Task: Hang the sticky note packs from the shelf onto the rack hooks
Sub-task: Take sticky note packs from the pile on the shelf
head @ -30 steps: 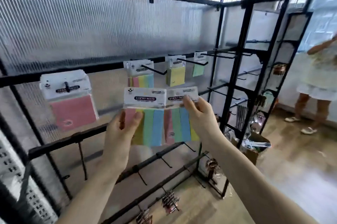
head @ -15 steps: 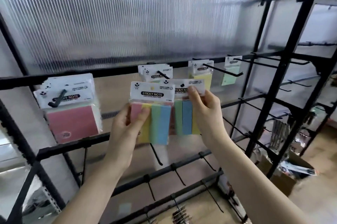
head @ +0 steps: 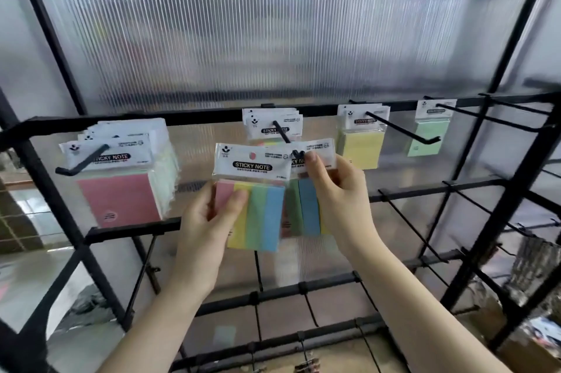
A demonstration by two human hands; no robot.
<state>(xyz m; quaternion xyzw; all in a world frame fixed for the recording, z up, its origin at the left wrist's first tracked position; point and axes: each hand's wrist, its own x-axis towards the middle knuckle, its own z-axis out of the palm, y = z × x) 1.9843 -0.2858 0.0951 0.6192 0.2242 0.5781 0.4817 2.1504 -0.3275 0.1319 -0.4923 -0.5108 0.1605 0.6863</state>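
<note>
Low in the frame both forearms reach up to mid-frame. The left hand [head: 209,221] has its fingers grasping a striped pack [head: 255,208] by its lower left edge, thumb across the pink and yellow strips. The right hand [head: 337,199] pinches a second striped pack [head: 306,205] at its white header, fingertip just beside the hang hole

Since half a second ago both packs have come up to the middle hook [head: 283,134]: its black tip now shows at the second pack's hole, so threading looks begun, though I cannot tell if it is through. The left pack is unhung

Both headers read "STICKY NOTE"; smaller print is unreadable. Behind, the same label shows on the pink stack [head: 121,199] at left, the hung striped packs [head: 273,126], and blurred on the yellow pack [head: 361,148] and green pack [head: 428,139] upper right
</note>
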